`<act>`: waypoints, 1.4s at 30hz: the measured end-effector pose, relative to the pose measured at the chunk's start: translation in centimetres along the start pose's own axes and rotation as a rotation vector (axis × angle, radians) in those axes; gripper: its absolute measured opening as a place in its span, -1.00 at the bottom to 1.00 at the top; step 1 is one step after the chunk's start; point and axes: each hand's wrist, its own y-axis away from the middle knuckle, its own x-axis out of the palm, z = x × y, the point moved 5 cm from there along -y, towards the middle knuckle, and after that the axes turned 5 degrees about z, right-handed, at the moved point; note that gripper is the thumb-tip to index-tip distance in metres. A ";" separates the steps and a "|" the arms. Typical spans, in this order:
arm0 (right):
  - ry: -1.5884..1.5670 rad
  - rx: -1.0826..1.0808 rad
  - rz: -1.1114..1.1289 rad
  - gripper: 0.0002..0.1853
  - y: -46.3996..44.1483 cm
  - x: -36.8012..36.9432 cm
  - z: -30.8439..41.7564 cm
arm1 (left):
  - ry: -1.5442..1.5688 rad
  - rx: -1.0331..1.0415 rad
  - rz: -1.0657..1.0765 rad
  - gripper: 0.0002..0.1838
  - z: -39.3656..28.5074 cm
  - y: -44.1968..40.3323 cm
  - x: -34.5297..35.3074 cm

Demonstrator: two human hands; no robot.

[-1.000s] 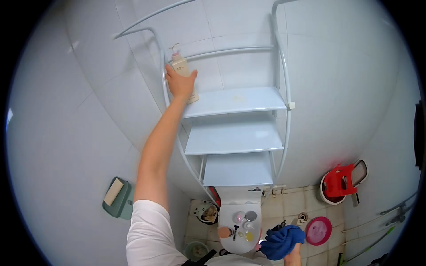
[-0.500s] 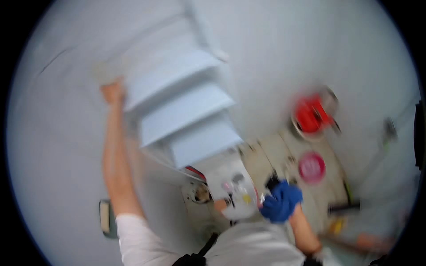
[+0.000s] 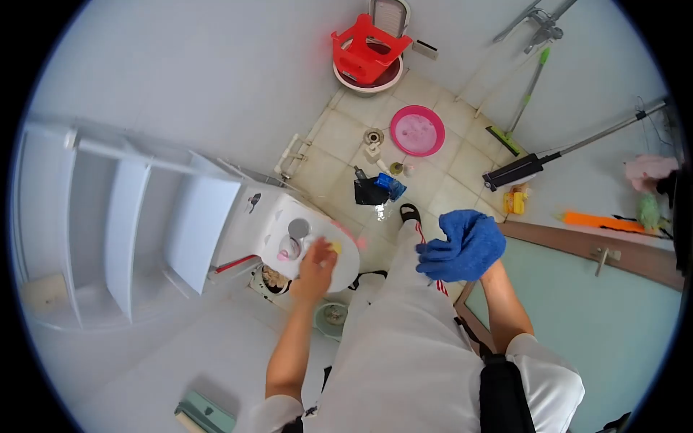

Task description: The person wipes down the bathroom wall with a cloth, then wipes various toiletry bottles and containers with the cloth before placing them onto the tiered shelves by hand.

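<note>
My left hand (image 3: 315, 270) is over the white toilet lid (image 3: 345, 270), its fingers apart and slightly blurred, with nothing seen in them. Close to its fingertips on the lid are a round grey item (image 3: 298, 229), a pink item (image 3: 289, 249) and a yellow item (image 3: 336, 247). My right hand (image 3: 492, 271) is mostly hidden by a bunched blue cloth (image 3: 465, 244) that it holds, to the right of the toilet. The cream pump bottle (image 3: 45, 292) stands on the white shelf rack (image 3: 119, 238) at the far left.
A pink basin (image 3: 417, 130) is on the tiled floor, near a black and blue packet (image 3: 372, 190). A red stool (image 3: 367, 50) rests in a bucket at the top. A squeegee (image 3: 503, 140), a mop (image 3: 512, 172) and a green door (image 3: 577, 289) are on the right.
The view has swung down and to the right. My left hand has let go of the pump bottle and moved from the shelf to over the toilet lid. The blue cloth remains in my right hand.
</note>
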 end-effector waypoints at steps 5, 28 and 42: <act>-0.300 0.184 0.105 -0.47 -8.6 -4.8 -1.4 | -0.083 -0.173 0.106 -0.54 5.3 -9.1 8.1; -0.084 0.434 0.203 -0.23 -25.5 -25.2 -30.9 | -0.667 -0.017 0.081 -0.84 33.8 -59.4 32.2; 0.327 -0.943 0.367 -0.18 -25.9 -1.3 13.0 | -0.509 0.469 -0.001 -0.84 -31.9 -22.7 16.9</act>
